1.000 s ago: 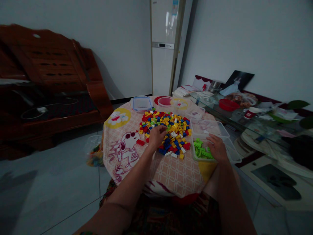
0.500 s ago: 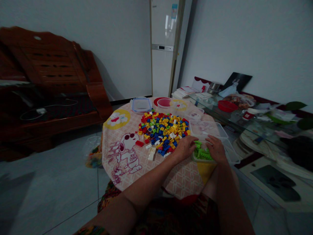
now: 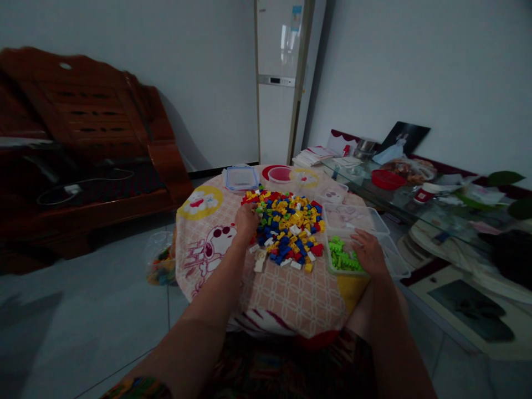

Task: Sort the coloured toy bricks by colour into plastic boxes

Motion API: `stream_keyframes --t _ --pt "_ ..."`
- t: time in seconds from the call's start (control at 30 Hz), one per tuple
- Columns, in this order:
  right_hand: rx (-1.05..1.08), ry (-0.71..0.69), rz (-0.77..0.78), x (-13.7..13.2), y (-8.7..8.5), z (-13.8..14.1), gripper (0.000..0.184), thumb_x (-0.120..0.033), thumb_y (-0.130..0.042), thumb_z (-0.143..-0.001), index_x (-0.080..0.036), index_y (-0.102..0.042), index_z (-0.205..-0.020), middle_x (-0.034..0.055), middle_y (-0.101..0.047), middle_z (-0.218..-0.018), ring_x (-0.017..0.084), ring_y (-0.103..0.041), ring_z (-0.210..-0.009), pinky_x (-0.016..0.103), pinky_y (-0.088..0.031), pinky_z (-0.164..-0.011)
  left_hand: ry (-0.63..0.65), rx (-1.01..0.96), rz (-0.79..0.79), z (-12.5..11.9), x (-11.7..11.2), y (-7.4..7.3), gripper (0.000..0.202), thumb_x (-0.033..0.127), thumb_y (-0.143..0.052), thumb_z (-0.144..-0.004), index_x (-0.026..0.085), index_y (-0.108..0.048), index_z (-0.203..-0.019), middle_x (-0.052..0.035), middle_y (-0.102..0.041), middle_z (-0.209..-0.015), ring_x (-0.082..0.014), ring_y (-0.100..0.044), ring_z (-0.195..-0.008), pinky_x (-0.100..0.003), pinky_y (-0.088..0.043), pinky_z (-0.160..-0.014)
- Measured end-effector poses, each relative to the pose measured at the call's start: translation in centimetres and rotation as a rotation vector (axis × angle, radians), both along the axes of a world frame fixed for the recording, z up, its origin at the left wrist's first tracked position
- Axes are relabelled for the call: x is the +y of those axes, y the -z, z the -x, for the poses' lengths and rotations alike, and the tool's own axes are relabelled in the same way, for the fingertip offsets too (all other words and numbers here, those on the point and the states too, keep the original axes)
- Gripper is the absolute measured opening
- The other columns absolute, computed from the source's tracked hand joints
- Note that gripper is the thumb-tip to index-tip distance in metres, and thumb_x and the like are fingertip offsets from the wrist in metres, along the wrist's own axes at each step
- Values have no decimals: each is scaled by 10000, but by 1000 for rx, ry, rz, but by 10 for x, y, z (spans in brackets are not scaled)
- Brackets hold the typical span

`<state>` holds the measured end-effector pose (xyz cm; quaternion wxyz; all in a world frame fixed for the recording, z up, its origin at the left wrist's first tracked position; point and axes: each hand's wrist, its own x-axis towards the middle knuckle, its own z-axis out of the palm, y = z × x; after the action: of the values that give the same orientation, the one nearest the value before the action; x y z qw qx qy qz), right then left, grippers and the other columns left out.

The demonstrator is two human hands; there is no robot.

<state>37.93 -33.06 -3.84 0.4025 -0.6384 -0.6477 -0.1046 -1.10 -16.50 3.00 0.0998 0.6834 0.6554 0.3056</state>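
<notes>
A mixed heap of toy building bricks [image 3: 291,221] in yellow, blue, red, white and green lies on the cloth-covered table. My left hand [image 3: 248,218] is at the heap's left edge, its fingers bent and drawn together beside some green bricks. Whatever is between the fingertips is too small to make out. To the right stands a clear plastic box [image 3: 348,272] with green bricks [image 3: 343,255] inside. Over this box's right side rests my right hand [image 3: 369,254], fingers stretched out and apart, with no brick visible in them.
More clear containers [image 3: 353,217] stand behind and beside the box. A blue-rimmed lid [image 3: 241,178] and a pink round tub [image 3: 280,175] sit at the back of the patterned tablecloth [image 3: 286,299]. A cluttered glass table [image 3: 399,199] adjoins on the right; a wooden bench [image 3: 95,138] is at left.
My left hand has moved from above the box of green bricks leftward across to the far side of the heap. My right hand has stayed at the box.
</notes>
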Motion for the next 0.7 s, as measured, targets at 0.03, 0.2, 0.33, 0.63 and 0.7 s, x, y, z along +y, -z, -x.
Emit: stream_keyframes --t 0.03,0.2,0.33,0.63,0.7 --pt "-7 0 -5 0 0 0 276 -375 -525 -909 -235 -754 -974 146 -728 -1206 319 -640 -1160 569 -491 -1056 -1 30 15 2 3 2 433 110 -526 -888 170 -728 -1266 -130 -733 -1269 -281 -667 -1184 -382 -501 -1047" --pt "-32 -3 3 -1 -1 -2 283 -370 -517 -911 -235 -753 -990 143 -729 -1214 317 -644 -1151 573 -509 -1035 42 150 31 1 10 9 405 123 -531 -888 217 -744 -1219 -119 -732 -1239 -289 -636 -1211 -375 -512 -1007" --pt "-43 5 4 -1 -1 -2 286 -377 -516 -916 -237 -757 -982 140 -733 -1209 322 -647 -1155 568 -506 -1048 65 148 19 3 15 12 323 171 -583 -885 224 -739 -1163 -109 -725 -1234 -278 -622 -1212 -356 -515 -989" --pt "-64 30 -4 0 -2 0 282 -375 -513 -915 -244 -758 -963 124 -744 -1199 304 -653 -1141 545 -524 -1037 73 146 24 5 17 15 308 166 -582 -876 225 -742 -1133 -106 -753 -1139 -276 -650 -1154 -349 -523 -921" --pt "-61 24 -8 0 -2 0 277 -371 -516 -914 -245 -758 -961 123 -746 -1193 304 -655 -1137 550 -521 -1036 47 129 29 6 16 13 310 170 -569 -889 223 -747 -1137 -101 -758 -1141 -267 -659 -1142 -340 -520 -922"
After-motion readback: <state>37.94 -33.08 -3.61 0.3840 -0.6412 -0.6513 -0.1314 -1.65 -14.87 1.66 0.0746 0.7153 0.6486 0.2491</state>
